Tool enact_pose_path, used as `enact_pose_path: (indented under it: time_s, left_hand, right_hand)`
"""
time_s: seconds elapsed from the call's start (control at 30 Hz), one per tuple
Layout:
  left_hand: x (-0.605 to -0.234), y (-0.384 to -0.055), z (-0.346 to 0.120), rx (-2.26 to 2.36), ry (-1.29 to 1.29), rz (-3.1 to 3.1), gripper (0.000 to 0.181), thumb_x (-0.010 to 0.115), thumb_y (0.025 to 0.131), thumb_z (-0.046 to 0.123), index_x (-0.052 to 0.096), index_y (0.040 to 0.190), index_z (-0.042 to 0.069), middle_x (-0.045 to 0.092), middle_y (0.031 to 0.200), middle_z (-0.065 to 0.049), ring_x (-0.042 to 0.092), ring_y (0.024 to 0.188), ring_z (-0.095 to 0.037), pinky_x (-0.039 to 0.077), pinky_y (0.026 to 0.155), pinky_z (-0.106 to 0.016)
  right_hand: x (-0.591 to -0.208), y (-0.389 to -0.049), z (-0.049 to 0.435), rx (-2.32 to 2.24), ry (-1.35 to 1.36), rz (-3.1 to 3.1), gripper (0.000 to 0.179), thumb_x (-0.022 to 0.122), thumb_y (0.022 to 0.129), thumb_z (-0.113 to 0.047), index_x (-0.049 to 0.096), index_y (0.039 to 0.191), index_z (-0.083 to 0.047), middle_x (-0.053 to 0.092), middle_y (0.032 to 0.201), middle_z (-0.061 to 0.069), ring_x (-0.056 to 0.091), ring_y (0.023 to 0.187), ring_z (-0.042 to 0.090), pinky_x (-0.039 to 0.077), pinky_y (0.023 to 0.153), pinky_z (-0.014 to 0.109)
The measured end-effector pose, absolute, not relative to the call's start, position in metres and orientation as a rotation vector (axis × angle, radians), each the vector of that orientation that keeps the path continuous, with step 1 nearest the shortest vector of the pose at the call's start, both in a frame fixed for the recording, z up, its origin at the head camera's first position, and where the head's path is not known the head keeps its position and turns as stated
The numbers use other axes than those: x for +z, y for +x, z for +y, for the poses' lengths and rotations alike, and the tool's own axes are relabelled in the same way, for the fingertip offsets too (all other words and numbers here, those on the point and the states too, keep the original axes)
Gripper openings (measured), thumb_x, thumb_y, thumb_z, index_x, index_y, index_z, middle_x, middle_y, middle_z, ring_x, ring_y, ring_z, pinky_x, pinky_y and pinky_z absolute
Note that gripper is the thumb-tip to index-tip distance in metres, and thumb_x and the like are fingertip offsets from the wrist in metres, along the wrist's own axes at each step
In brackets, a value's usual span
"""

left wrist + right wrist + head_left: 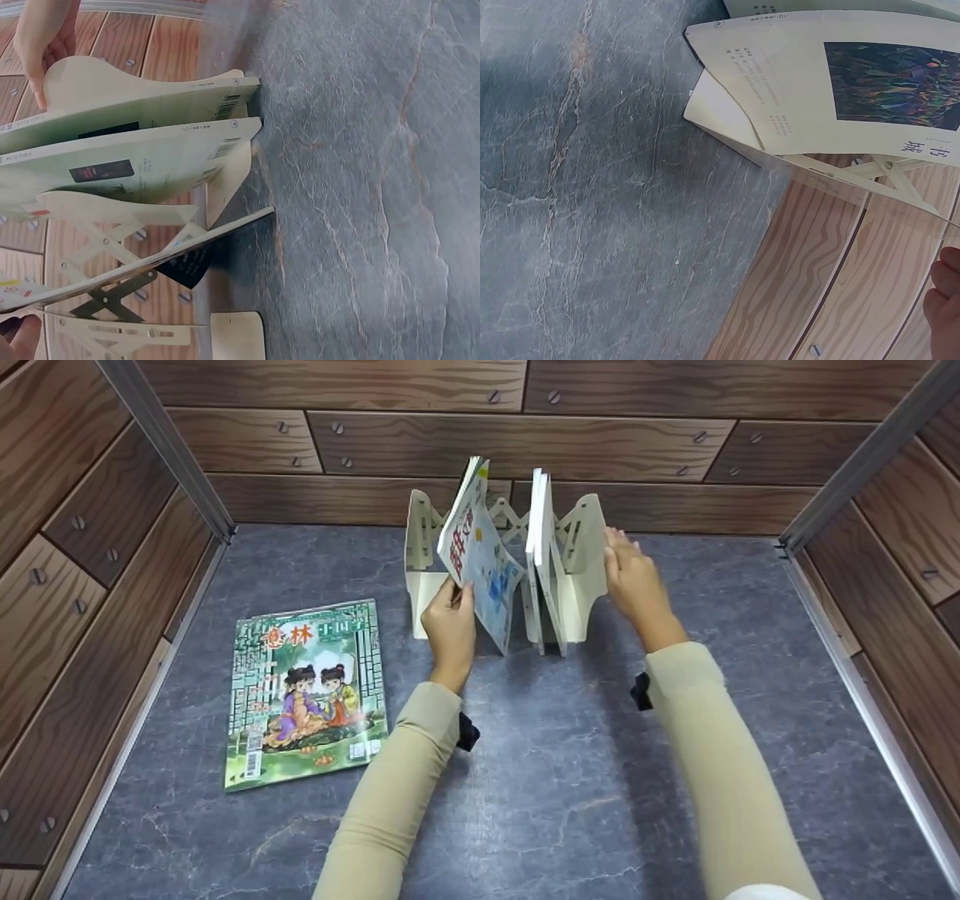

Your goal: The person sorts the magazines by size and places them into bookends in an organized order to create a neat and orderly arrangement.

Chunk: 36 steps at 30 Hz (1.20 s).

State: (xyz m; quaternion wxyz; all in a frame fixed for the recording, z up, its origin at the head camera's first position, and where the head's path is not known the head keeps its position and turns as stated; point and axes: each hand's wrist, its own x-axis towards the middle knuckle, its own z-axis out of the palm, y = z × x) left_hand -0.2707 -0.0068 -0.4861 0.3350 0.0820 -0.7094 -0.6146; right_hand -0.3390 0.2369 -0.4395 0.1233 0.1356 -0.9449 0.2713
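Note:
My left hand pinches the near edge of a thin magazine with a red title and a pale blue cover. The magazine stands tilted inside a cream expandable book rack, its lower corner toward me. Two thin books stand upright in the rack's right part; the right wrist view shows a white back cover with a dark colourful picture. My right hand rests against the outside of the rack's right end panel, fingers extended. In the left wrist view, the magazine's edge slants above the rack's crossed links.
A green magazine with two cartoon figures lies flat on the grey marbled surface, left of the rack. Wood-patterned walls stand close behind the rack and at both sides, with metal strips at the corners.

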Motion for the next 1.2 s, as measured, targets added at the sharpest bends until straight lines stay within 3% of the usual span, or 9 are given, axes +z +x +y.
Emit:
enact_pose_path:
  time_s: [0.27, 0.53, 0.77, 1.2]
  left_hand:
    - [-0.484, -0.265, -0.013, -1.678, 0.198, -1.855, 0.035, 0.069, 0.092, 0.004, 0.065, 0.125, -0.007, 0.068, 0.121, -0.026, 0.072, 0.106, -0.031, 0.060, 0.086, -0.022]
    - [-0.484, -0.250, -0.030, -1.647, 0.119, -1.933, 0.048, 0.074, 0.089, 0.010, 0.060, 0.133, -0.002, 0.063, 0.134, -0.019, 0.062, 0.125, -0.030, 0.054, 0.104, -0.034]
    - [-0.489, -0.229, -0.049, -1.666, 0.066, -1.904, 0.049, 0.076, 0.087, 0.007, 0.061, 0.131, -0.005, 0.064, 0.132, -0.020, 0.063, 0.124, -0.030, 0.050, 0.106, -0.025]
    - [-0.499, -0.186, -0.133, -1.747, 0.353, -1.941, 0.068, 0.079, 0.085, 0.022, 0.050, 0.144, 0.007, 0.053, 0.148, -0.008, 0.049, 0.140, -0.019, 0.042, 0.114, -0.022]
  right_hand:
    - [-0.441, -0.338, 0.237, 0.801, 0.391, -2.773, 0.048, 0.031, 0.108, -0.021, 0.037, 0.151, 0.002, 0.040, 0.155, 0.020, 0.035, 0.147, 0.034, 0.022, 0.127, 0.044]
    - [-0.441, -0.338, 0.241, 0.811, 0.377, -2.772, 0.048, 0.033, 0.108, -0.019, 0.037, 0.151, 0.001, 0.040, 0.155, 0.020, 0.036, 0.147, 0.033, 0.020, 0.127, 0.044]
    - [-0.442, -0.338, 0.243, 0.804, 0.386, -2.763, 0.047, 0.033, 0.108, -0.018, 0.038, 0.150, 0.002, 0.041, 0.154, 0.022, 0.037, 0.147, 0.035, 0.022, 0.127, 0.045]
    - [-0.441, -0.340, 0.238, 0.836, 0.384, -2.748, 0.047, 0.034, 0.108, -0.020, 0.040, 0.149, 0.001, 0.042, 0.154, 0.020, 0.038, 0.146, 0.032, 0.021, 0.127, 0.042]
